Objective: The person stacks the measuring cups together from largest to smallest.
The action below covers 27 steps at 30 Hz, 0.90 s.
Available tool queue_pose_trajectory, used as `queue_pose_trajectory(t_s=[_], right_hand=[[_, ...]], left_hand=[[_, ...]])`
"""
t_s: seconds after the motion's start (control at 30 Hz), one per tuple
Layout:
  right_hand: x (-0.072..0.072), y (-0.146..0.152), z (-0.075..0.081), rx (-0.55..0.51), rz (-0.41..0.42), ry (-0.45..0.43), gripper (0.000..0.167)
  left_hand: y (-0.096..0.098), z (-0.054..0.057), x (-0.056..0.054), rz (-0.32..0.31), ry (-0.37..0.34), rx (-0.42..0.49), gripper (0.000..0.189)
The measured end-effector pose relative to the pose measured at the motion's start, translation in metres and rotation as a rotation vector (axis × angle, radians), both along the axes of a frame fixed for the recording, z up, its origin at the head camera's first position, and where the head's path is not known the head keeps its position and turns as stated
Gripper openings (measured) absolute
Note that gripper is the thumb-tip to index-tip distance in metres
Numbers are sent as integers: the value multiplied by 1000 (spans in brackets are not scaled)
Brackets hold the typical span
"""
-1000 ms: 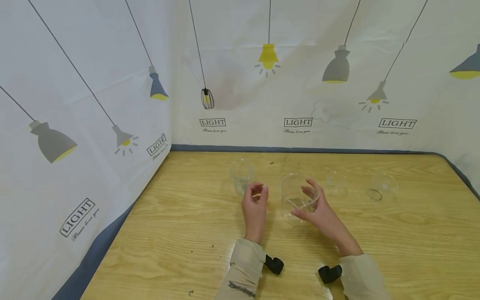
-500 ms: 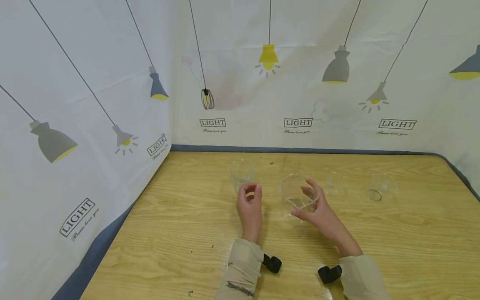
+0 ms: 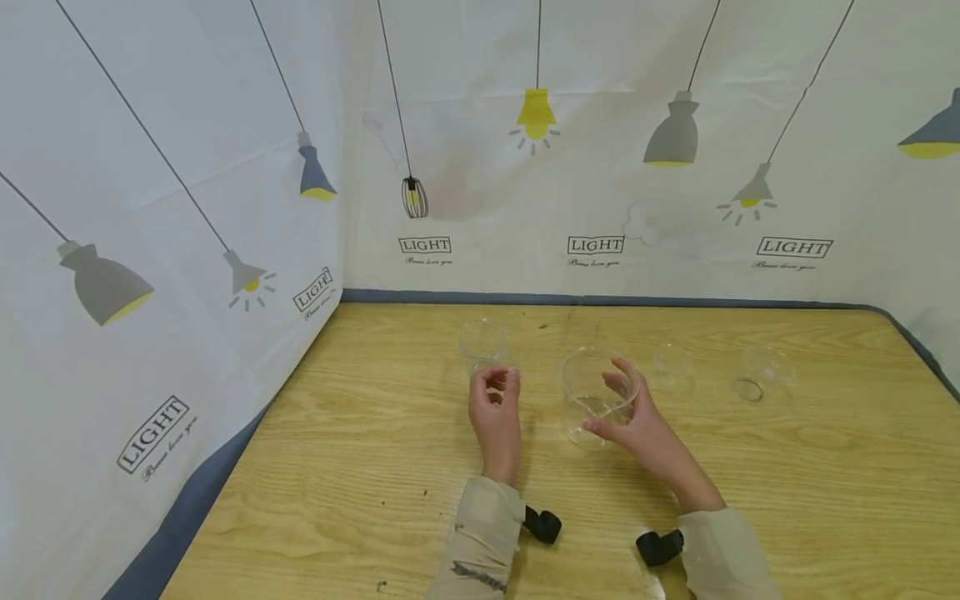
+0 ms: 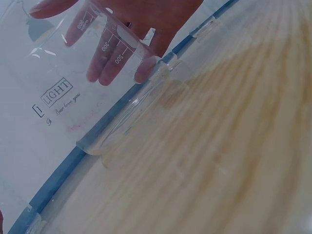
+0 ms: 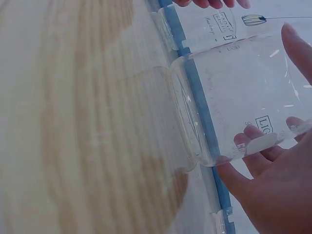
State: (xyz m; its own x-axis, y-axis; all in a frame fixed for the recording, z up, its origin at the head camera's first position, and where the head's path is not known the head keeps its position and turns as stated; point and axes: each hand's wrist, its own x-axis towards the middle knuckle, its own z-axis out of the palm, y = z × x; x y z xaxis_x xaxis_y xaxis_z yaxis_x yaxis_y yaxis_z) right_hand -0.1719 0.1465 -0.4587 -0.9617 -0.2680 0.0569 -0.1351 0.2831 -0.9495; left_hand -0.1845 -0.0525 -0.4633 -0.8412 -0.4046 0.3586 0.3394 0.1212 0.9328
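While the right hand (image 3: 643,423) has its grip curled round a large clear beaker (image 3: 588,400), upright on the wooden surface (image 3: 360,467) just right of the frame's centre, the left hand (image 3: 496,421) has its grip loosely bent, holding nothing, before a smaller clear beaker (image 3: 482,337) at centre; whether they touch, I cannot tell. Two more transparent pieces (image 3: 671,367) (image 3: 765,371) sit farther right

I see: 12 o'clock, white sheet (image 3: 600,187), yellow printed lamp (image 3: 536,112) | 10 o'clock, grey printed lamp (image 3: 111,287) | 1 o'clock, two glass vessels (image 3: 767,365) on wooden table (image 3: 825,467)
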Motion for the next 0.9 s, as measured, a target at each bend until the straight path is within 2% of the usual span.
queue_pose_trajectory(t_s=[0.23, 0.3, 0.73, 0.9], right_hand=[[-1, 0, -2, 3, -1, 1, 89], [-1, 0, -2, 2, 0, 2, 90], [-1, 0, -2, -5, 6, 13, 91], [-1, 1, -2, -3, 4, 18, 91]], left_hand=[[-5, -21, -13, 39, -29, 35, 22], [-5, -25, -15, 55, -36, 39, 23], [-6, -28, -17, 146, -13, 63, 42], [-6, -26, -18, 204, -23, 80, 46]])
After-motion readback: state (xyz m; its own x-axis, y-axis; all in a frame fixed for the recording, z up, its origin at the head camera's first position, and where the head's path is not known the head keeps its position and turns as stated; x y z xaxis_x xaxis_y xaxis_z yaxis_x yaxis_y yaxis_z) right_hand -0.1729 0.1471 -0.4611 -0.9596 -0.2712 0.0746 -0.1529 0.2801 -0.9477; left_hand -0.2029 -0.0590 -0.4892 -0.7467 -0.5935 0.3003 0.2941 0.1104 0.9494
